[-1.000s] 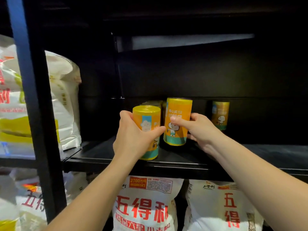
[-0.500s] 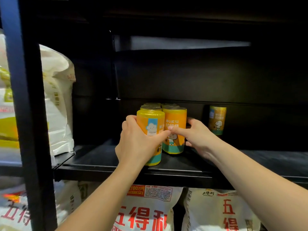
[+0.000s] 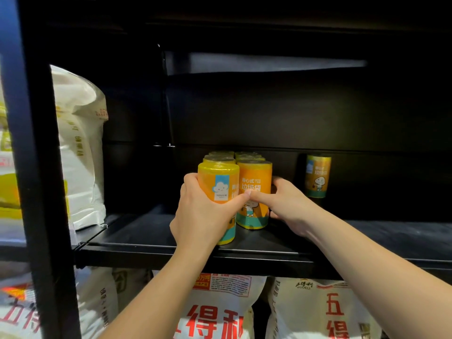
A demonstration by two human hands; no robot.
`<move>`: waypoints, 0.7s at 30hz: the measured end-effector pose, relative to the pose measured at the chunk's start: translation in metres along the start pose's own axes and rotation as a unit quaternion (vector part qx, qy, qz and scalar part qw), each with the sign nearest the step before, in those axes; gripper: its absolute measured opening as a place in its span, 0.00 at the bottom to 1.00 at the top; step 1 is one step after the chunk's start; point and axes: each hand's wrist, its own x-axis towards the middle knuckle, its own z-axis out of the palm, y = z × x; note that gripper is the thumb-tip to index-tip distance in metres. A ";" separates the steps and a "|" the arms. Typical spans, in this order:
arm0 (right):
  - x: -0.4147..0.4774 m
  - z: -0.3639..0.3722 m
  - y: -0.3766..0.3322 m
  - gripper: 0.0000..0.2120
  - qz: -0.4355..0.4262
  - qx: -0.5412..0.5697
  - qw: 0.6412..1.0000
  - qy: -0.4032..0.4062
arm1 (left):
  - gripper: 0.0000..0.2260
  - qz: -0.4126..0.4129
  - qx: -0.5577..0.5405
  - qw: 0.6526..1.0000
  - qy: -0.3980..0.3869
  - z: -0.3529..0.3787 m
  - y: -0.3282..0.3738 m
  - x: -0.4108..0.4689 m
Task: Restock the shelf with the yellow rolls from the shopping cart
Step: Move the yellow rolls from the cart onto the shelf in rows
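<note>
A: What is crowding the hands?
B: The left hand (image 3: 203, 211) is gripping a yellow plastic-wrapped cylindrical roll (image 3: 220, 187) at the front edge of the black metal shelf (image 3: 146, 231). The right hand (image 3: 286, 206) is clasping the neighbour roll (image 3: 255, 182), and more rolls (image 3: 221, 156) are standing right behind.
A: Any room?
B: Bare shelf is lying open leftward toward a white printed sack (image 3: 80, 143). A lone roll (image 3: 318, 176) is standing apart at the right.

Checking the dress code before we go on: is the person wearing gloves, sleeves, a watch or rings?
No. The left hand and the right hand are bare, without gloves. Both forearms are uncovered to the picture's edge; no sleeve shows. No watch, bracelet or ring is visible.
</note>
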 end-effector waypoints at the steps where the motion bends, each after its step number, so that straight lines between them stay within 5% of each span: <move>1: -0.001 0.000 -0.001 0.29 0.000 -0.003 1.000 0.000 | 0.36 0.000 0.001 1.000 0.000 -0.001 0.001 0.000; 16: -0.023 -0.006 -0.009 0.40 -0.046 -0.085 0.994 0.048 | 0.53 0.016 -0.043 0.999 -0.029 -0.025 0.006 -0.016; 21: -0.043 -0.011 -0.012 0.38 -0.097 -0.058 0.989 0.091 | 0.49 0.036 -0.047 0.998 0.010 -0.035 0.015 -0.033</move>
